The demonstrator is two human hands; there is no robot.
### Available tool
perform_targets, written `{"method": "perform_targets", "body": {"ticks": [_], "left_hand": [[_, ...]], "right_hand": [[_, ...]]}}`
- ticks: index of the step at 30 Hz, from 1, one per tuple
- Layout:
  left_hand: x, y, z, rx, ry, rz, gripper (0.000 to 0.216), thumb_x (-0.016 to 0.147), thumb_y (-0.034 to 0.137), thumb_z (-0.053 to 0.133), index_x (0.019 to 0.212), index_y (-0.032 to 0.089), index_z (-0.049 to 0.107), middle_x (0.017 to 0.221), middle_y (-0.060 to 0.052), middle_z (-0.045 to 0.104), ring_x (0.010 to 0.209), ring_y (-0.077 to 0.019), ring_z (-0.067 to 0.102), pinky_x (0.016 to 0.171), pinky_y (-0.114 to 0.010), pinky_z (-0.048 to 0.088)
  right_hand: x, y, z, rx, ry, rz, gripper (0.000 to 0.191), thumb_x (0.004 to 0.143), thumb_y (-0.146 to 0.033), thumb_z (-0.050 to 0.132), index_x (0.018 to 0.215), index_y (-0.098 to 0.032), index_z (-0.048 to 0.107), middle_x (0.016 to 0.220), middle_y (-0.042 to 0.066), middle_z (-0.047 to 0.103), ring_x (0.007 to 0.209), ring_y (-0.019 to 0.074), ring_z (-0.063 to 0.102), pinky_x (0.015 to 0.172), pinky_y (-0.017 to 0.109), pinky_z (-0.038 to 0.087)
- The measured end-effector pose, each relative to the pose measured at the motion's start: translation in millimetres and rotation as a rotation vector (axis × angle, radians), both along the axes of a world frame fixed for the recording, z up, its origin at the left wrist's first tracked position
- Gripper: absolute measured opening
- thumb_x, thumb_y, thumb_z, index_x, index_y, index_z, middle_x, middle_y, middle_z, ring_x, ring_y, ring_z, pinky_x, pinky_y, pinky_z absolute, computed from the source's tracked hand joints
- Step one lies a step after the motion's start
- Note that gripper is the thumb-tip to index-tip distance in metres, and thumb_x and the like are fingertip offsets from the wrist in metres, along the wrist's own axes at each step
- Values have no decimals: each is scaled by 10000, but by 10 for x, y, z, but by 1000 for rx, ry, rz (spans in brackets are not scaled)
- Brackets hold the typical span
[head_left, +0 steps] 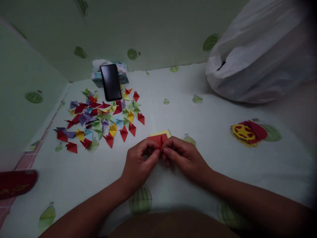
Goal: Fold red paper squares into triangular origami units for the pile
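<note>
A small folded piece of red paper [161, 142] is pinched between both hands at the middle of the view. My left hand [142, 158] closes thumb and forefinger on its left side. From the right, my right hand [182, 157] grips the other side, its fingertips almost meeting the left ones. The fingers hide much of its folds. Just behind them lie square paper sheets [168, 133], red over yellow, partly covered by the hands. Many small folded paper cranes [109, 139] in red, yellow, green, blue and purple are spread to the left.
A black phone [111, 82] leans on a tissue box [97, 78] behind the cranes. A large white plastic bag [247, 69] stands at the back right. Yellow and red cut-out pieces [244, 132] lie on the right. A dark red object [18, 183] juts in at the left edge.
</note>
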State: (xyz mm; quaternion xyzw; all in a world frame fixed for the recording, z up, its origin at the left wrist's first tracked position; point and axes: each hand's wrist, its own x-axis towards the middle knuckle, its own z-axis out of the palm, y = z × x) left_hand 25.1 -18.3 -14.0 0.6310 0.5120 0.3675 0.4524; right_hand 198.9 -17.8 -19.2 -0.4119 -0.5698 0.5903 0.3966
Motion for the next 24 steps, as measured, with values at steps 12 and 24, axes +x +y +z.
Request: {"method": "perform_targets", "body": {"ticks": [12, 24], "left_hand": [[-43, 16, 32, 290, 100, -109, 47, 899, 189, 641, 889, 170, 682, 786, -21, 703, 675, -126, 633, 642, -247, 500], [-16, 13, 9, -82, -250, 11, 158, 841, 218, 686, 967, 194, 594, 798, -3, 678, 716, -124, 651, 664, -229, 536]], "right_hand": [[11, -23, 32, 61, -84, -43, 234, 962, -285, 509, 757, -188, 565, 617, -23, 558, 515, 98, 512, 521, 247, 412], [17, 40, 48, -188, 101, -35, 207, 877, -315, 648, 734, -183, 578, 642, -32, 561, 558, 98, 490, 546, 244, 389]]}}
